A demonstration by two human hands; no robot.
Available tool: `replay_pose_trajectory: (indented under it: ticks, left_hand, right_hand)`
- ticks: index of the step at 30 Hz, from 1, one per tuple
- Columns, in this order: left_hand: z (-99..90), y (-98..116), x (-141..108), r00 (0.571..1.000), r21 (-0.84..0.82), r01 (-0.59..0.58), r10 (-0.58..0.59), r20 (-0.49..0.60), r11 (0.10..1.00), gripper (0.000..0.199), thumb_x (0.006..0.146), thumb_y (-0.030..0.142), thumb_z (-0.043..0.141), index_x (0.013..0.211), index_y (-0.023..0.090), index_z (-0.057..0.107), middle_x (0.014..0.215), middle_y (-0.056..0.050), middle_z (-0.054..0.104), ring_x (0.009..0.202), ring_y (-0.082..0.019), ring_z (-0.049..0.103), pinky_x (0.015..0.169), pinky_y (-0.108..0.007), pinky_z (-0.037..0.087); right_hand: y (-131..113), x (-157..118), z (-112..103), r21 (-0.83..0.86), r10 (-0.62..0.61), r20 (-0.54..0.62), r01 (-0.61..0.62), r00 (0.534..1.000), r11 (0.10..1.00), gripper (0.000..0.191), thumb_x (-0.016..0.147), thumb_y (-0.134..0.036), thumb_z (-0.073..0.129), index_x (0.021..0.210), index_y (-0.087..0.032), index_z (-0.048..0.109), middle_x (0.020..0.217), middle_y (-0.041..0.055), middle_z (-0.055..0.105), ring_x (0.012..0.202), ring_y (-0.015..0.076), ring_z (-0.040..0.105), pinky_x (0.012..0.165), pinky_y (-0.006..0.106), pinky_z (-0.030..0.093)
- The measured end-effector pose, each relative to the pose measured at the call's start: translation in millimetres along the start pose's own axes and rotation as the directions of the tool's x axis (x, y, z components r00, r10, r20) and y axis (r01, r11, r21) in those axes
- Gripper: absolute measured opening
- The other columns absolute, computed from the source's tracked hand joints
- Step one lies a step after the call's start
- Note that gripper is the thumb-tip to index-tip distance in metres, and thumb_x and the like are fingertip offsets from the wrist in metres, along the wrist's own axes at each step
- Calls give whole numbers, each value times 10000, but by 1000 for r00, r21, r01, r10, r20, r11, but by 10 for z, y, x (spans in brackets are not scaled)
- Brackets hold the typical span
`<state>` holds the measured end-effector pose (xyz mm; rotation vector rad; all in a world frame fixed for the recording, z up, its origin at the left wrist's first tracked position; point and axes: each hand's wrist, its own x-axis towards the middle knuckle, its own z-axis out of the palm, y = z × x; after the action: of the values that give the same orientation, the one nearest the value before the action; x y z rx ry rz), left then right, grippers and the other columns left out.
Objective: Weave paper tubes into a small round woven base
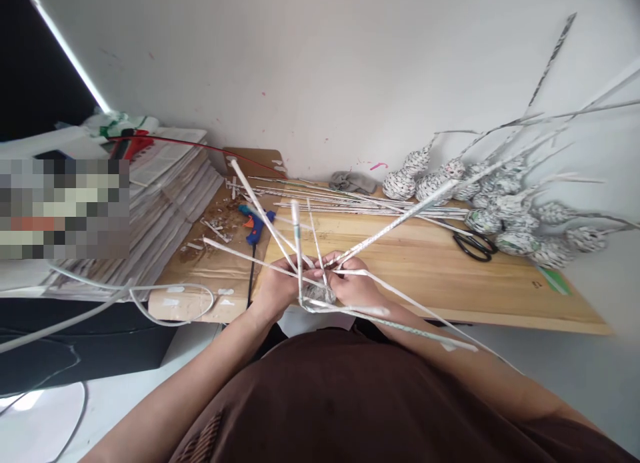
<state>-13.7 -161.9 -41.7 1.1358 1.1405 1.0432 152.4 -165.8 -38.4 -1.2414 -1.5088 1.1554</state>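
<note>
A small woven piece of rolled newspaper tubes (319, 292) is held between my two hands, close to the front edge of the board. Several long paper tubes (395, 224) fan out from it in all directions; one folds sharply near its base and points right. My left hand (279, 288) is closed around the left side of the weave. On the right side, my right hand (356, 287) pinches at the weave with thumb and fingers bent. Fingertips of both hands are partly hidden behind the tubes.
Finished woven gourd shapes (500, 203) crowd the right rear of the wooden board (440, 276). Black-handled scissors (474, 245) lie before them. Loose paper tubes (350, 201) run along the back. A blue glue gun (259, 225) and stacked newspapers (175, 199) are left.
</note>
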Motion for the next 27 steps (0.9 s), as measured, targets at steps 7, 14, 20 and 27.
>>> replay_pose_trajectory:
  ticks: [7, 14, 20, 27]
  left_hand:
    - [41, -33, -5, 989, 3, -12, 12, -150, 1000, 274, 647, 385, 821, 770, 151, 747, 686, -33, 736, 610, -177, 667, 577, -258, 518]
    - [-15, 60, -19, 999, 126, -25, 28, -21, 992, 265, 604, 315, 840, 800, 166, 740, 746, -41, 750, 671, -197, 689, 626, -267, 542]
    - [-45, -37, 6, 1000, 144, 10, -11, 4, 990, 214, 626, 319, 816, 753, 166, 737, 687, -30, 735, 586, -172, 660, 553, -244, 500]
    - [-119, 57, -8, 995, 365, -61, 85, -48, 929, 183, 663, 318, 781, 765, 166, 771, 685, -49, 744, 634, -212, 682, 583, -268, 514]
  right_hand:
    - [-151, 16, -23, 27, 148, 27, -149, 989, 988, 39, 781, -234, 664, 810, -212, 676, 787, 10, 737, 729, 164, 683, 691, 265, 536]
    - [-111, -3, -29, 46, 142, 25, -143, 990, 989, 77, 775, -232, 672, 842, -196, 684, 808, 29, 741, 709, 165, 683, 655, 264, 538]
    - [-26, -16, -16, 6, 76, 4, -76, 997, 997, 90, 788, -194, 648, 856, -189, 706, 824, 42, 742, 734, 169, 684, 683, 277, 540]
    - [-246, -9, -257, 165, 195, 139, -216, 971, 962, 173, 778, -319, 701, 913, -211, 698, 789, 13, 713, 644, 148, 652, 574, 263, 542]
